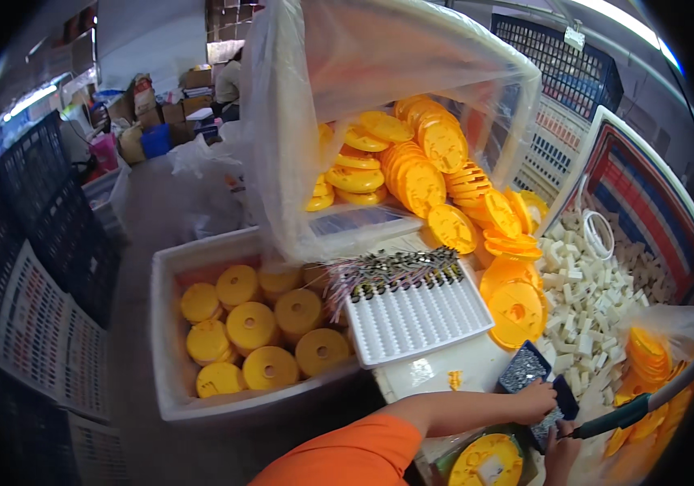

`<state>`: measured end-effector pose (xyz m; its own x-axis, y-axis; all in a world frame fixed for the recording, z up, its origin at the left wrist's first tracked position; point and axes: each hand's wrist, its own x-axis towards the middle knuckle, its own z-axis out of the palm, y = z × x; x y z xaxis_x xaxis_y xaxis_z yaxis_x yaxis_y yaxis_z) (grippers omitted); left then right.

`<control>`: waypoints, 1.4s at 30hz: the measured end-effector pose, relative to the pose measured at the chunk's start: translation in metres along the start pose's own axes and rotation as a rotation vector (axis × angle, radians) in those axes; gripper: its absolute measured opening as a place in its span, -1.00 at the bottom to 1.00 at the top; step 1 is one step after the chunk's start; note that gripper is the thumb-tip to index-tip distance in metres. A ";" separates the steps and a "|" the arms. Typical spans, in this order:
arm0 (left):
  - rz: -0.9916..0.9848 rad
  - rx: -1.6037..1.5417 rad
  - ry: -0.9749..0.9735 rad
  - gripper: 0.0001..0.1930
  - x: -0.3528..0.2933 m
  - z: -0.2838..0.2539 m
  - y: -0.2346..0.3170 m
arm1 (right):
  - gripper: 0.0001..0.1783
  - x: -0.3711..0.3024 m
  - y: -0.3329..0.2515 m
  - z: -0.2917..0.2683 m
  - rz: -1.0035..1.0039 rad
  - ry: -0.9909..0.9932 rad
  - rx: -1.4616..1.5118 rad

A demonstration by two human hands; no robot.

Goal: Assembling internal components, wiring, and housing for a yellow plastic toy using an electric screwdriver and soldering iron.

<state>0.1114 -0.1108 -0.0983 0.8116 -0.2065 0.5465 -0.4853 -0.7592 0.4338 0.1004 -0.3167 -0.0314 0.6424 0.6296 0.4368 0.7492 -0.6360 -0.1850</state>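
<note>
My left hand (pixel 535 402), at the end of a bare forearm below an orange sleeve, reaches over a small dark blue bin (pixel 543 428) of tiny metal screws. Its fingers are bent and drawn together; anything between them is too small to make out. My right hand (pixel 559 458) is beside the same bin, near the tip of a dark green and black power screwdriver (pixel 622 415). Its fingers are partly hidden, and I cannot tell whether they grip anything. Just below my left forearm lies a round yellow plastic disc (pixel 486 463) with a pale square piece at its middle.
Another screw bin (pixel 523 368) adjoins the first. A white ridged tray (pixel 420 320) holds small wired parts. Yellow discs (pixel 420 174) spill from a plastic-lined crate (pixel 282 146). White blocks (pixel 578 320) heap at right; a white tub (pixel 170 324) of yellow spools (pixel 251 326) stands left.
</note>
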 end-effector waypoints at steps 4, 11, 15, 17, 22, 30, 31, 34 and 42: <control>-0.065 -0.044 -0.077 -0.89 0.005 -0.009 0.010 | -0.82 0.015 0.013 0.028 -0.178 0.028 -0.029; -0.061 -0.075 -0.103 -0.93 -0.013 -0.022 0.017 | -0.84 0.012 0.039 0.045 -0.127 0.076 0.074; -0.057 -0.226 0.099 -0.89 -0.033 -0.023 0.023 | -0.90 -0.016 0.068 0.051 -0.008 0.213 0.304; -0.219 -0.324 0.066 -0.87 -0.043 -0.049 0.047 | -0.86 -0.028 0.089 0.053 0.244 0.108 0.490; -0.307 -0.479 0.114 -0.80 -0.090 -0.099 0.044 | -0.74 -0.019 0.018 0.007 0.249 0.101 0.343; -0.412 -0.614 -0.021 -0.89 -0.118 -0.133 0.061 | -0.86 -0.046 -0.004 -0.018 0.408 0.092 0.357; -0.395 -0.558 -0.041 -0.90 -0.130 -0.140 0.064 | -0.86 -0.050 -0.020 -0.031 0.408 0.069 0.419; -0.420 -0.524 -0.138 -0.91 -0.153 -0.155 0.078 | -0.89 -0.079 -0.072 -0.052 0.459 0.016 0.379; -0.049 -0.334 -0.224 -0.81 -0.153 -0.134 0.100 | -0.79 -0.138 -0.131 -0.027 0.258 0.000 0.352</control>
<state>-0.1052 -0.0720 -0.0426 0.8691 -0.3330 0.3657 -0.4936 -0.5369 0.6842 -0.0908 -0.3325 -0.0437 0.8156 0.4703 0.3371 0.5737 -0.5814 -0.5769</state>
